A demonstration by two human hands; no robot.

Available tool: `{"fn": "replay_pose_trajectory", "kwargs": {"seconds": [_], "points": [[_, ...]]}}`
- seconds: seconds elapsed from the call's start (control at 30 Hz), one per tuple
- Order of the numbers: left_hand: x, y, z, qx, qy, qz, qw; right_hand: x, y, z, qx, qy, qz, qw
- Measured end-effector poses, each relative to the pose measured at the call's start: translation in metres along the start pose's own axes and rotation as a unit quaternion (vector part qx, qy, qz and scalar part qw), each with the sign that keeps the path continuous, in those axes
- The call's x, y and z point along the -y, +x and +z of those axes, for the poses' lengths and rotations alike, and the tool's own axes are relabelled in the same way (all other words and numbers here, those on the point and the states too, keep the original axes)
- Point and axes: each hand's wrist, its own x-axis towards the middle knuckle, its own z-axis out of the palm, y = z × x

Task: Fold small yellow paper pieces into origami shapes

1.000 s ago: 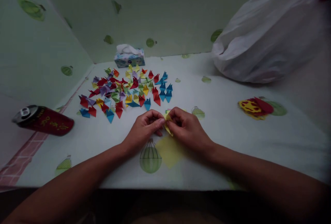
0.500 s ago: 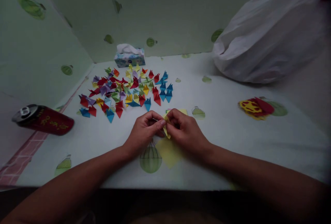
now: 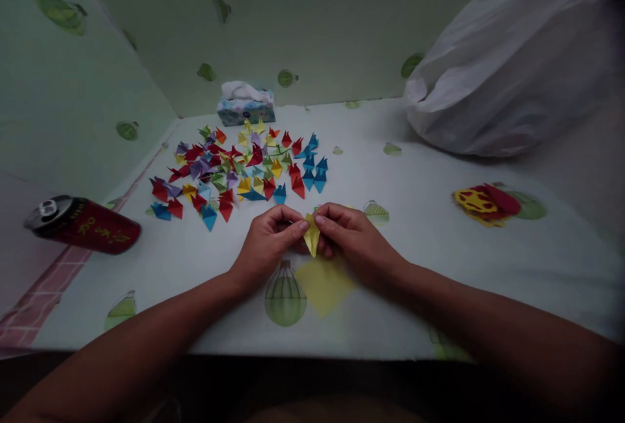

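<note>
A small folded piece of yellow origami paper (image 3: 312,237) is pinched between my two hands, its narrow tip pointing down toward me. My left hand (image 3: 271,237) grips its left side with thumb and fingertips. On the other side, my right hand (image 3: 354,237) holds it the same way. Under the hands a flat yellow paper square (image 3: 325,293) lies on the table. Just beyond the fingers sits a large group of folded paper cranes (image 3: 254,156) in red, blue, yellow, green and purple. More paper behind my right hand is mostly hidden.
A red drink can (image 3: 88,224) stands at the left, near the pink-edged border. Behind the cranes is a tissue box (image 3: 247,109) against the wall. A big white plastic bag (image 3: 498,78) fills the back right, with red and yellow cut-out pieces (image 3: 486,204) in front of it.
The folded yellow paper has been turned so its broader face shows toward me. Both hands have shifted only slightly, and more of the yellow square shows under them.
</note>
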Motion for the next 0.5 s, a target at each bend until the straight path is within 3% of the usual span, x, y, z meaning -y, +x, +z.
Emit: {"fn": "replay_pose_trajectory", "kwargs": {"seconds": [0.33, 0.5], "points": [[0.0006, -0.0017, 0.0019, -0.008, 0.028, -0.006, 1.0, -0.0029, 0.0025, -0.0002, 0.023, 0.006, 0.005, 1.0], [-0.0009, -0.0026, 0.0009, -0.006, 0.052, 0.023, 0.998, -0.0049, 0.0043, -0.0024, 0.024, 0.012, 0.005, 1.0]]}}
